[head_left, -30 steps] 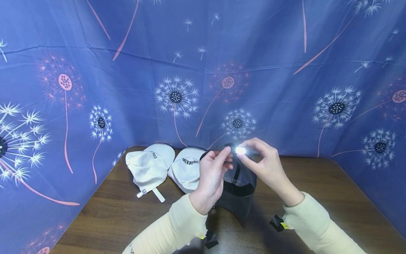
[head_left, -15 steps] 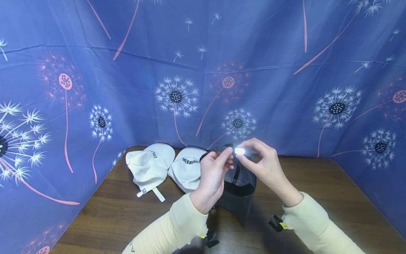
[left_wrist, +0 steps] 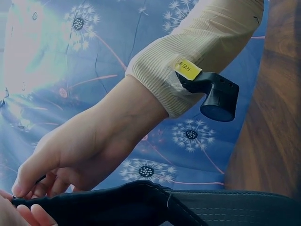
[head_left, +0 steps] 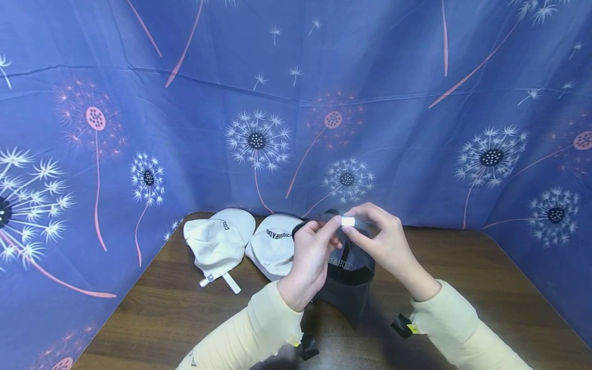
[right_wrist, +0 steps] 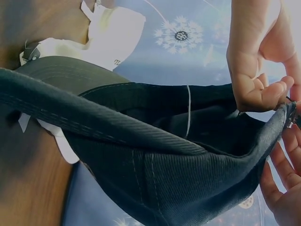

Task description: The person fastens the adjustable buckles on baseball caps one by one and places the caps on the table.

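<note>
A dark grey cap [head_left: 348, 300] hangs low over the table, its opening towards me and its brim downward. My left hand [head_left: 311, 259] pinches the cap's back strap between thumb and fingers. From the other side, the thumb and index finger of my right hand [head_left: 390, 239] grip a small, shiny metal buckle [head_left: 348, 221], right beside the left thumb tip. The right wrist view shows the cap's sweatband [right_wrist: 117, 120] and both hands' fingertips meeting at the buckle [right_wrist: 293, 120]. In the left wrist view, the cap's dark edge [left_wrist: 113, 202] runs along the bottom.
Two white caps lie on the brown wooden table [head_left: 157, 318]: a left one [head_left: 219, 244] with its strap [head_left: 231, 283] undone, and another [head_left: 273, 246] close behind my left hand. A blue dandelion-print cloth [head_left: 199, 144] hangs behind and around the table.
The buckle and my right fingertips have shifted slightly left, closing the gap to my left thumb. The buckle's glare has dimmed. The white caps have stayed put.
</note>
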Demonstrator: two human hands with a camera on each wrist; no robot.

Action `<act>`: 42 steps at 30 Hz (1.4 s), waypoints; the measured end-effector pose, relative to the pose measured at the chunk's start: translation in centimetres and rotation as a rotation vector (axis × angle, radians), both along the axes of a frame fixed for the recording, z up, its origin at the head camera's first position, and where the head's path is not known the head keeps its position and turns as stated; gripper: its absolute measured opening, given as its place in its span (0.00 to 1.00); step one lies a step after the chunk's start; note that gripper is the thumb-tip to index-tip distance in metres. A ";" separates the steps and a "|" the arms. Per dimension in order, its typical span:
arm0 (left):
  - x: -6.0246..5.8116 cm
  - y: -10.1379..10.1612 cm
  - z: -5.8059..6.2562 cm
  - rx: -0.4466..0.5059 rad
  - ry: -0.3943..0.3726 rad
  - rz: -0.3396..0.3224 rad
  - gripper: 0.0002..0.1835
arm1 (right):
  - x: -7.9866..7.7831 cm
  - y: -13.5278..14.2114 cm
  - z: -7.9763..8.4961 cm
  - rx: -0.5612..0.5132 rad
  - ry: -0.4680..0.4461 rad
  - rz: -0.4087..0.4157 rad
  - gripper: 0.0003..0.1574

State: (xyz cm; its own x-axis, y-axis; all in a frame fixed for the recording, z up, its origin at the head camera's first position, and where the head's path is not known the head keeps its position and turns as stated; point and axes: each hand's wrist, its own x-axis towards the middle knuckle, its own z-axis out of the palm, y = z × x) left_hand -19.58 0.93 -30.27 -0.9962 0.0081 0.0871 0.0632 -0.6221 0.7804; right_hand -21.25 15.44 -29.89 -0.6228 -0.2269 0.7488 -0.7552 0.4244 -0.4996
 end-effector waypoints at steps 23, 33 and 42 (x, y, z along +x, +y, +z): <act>2.4 -2.2 1.7 -0.253 0.310 -0.166 0.13 | -0.3 0.9 -0.2 -0.002 0.034 -0.089 0.16; 1.0 -4.0 2.6 -0.805 0.725 -0.082 0.15 | 0.1 1.0 -0.2 0.021 0.032 -0.083 0.15; -1.4 -4.7 2.3 -1.060 1.030 0.180 0.18 | 0.4 1.2 -0.1 0.031 0.046 -0.062 0.14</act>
